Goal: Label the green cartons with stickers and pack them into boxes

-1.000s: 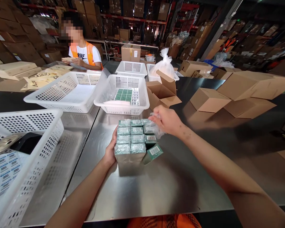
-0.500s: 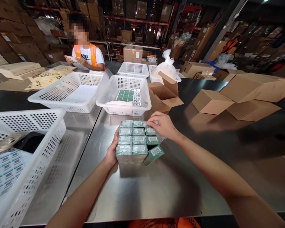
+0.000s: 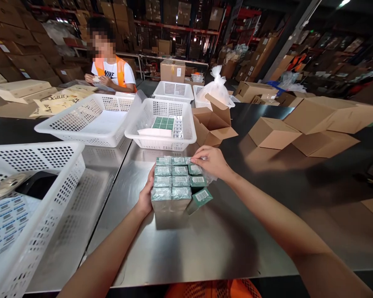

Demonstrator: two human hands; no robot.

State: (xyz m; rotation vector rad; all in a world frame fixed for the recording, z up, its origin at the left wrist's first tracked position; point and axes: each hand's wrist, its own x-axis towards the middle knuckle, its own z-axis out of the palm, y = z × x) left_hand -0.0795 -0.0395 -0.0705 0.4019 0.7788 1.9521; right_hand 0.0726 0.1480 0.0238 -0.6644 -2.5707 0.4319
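Observation:
A block of small green boxes [image 3: 171, 182] with barcode labels stands upright on the steel table, partly covered in clear plastic wrap. My left hand [image 3: 146, 194] presses along the block's left side, its fingertips partly hidden behind it. At the far right corner, my right hand [image 3: 213, 162] pinches the clear plastic wrap [image 3: 210, 177] between thumb and fingers. One loose green box [image 3: 202, 197] leans outward at the near right, tilted away from the rest. The right-hand column looks unwrapped near the front.
A white basket [image 3: 133, 136] ahead holds more green boxes [image 3: 163, 123] and label sheets. Left stands another basket [image 3: 76, 153] with labels and a black object. An open carton [image 3: 214, 120] and brown boxes [image 3: 273, 132] lie right. A person in an orange vest [image 3: 120, 72] works across the table.
The view has shifted slightly. Both hands keep nearly the same places on the block and the wrap. The co-worker's hands have moved a little around a pale item.

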